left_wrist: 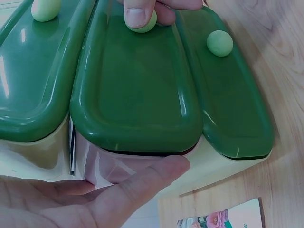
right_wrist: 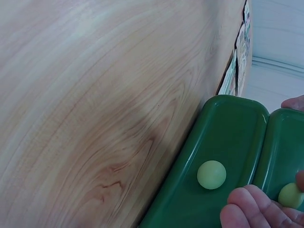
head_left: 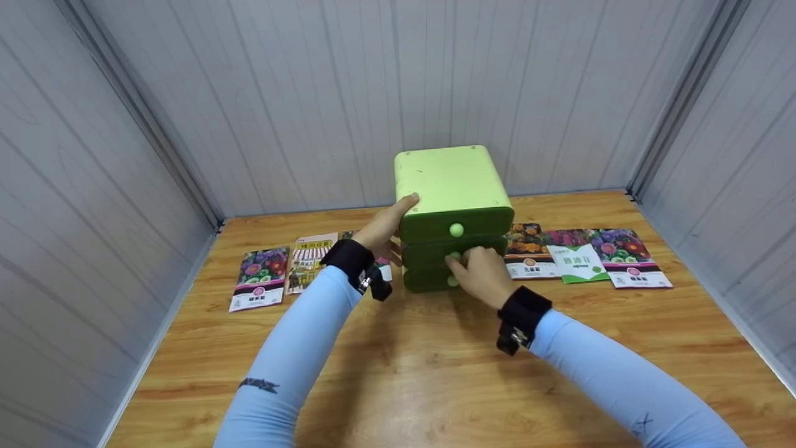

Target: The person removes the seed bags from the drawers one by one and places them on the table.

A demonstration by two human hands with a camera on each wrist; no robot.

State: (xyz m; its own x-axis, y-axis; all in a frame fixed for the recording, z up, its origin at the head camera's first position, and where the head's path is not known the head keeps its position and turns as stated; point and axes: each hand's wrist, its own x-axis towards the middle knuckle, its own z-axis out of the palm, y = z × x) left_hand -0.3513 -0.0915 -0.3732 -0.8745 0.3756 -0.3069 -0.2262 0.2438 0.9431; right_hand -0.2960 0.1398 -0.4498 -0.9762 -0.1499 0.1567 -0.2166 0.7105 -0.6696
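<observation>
A small drawer cabinet (head_left: pixel 453 177) with a light green shell and three dark green drawer fronts stands towards the back of the table. Against its left side rests my left hand (head_left: pixel 382 231), thumb at the top front edge and the other fingers lower down. My right hand (head_left: pixel 486 275) pinches the round knob (right_wrist: pixel 290 195) of the middle drawer (left_wrist: pixel 137 85) between thumb and fingers. The top drawer's knob (head_left: pixel 456 230) and the bottom drawer's knob (right_wrist: pixel 212 175) are untouched. Whether the middle drawer stands slightly out, I cannot tell.
Flower seed packets lie on both sides of the cabinet: a floral packet (head_left: pixel 260 278) and a striped-awning packet (head_left: pixel 310 258) at left, an orange-flower packet (head_left: pixel 530 252), a green-white packet (head_left: pixel 578 261) and another floral packet (head_left: pixel 631 258) at right. Panelled walls (head_left: pixel 298 106) enclose the wooden table (head_left: pixel 423 373).
</observation>
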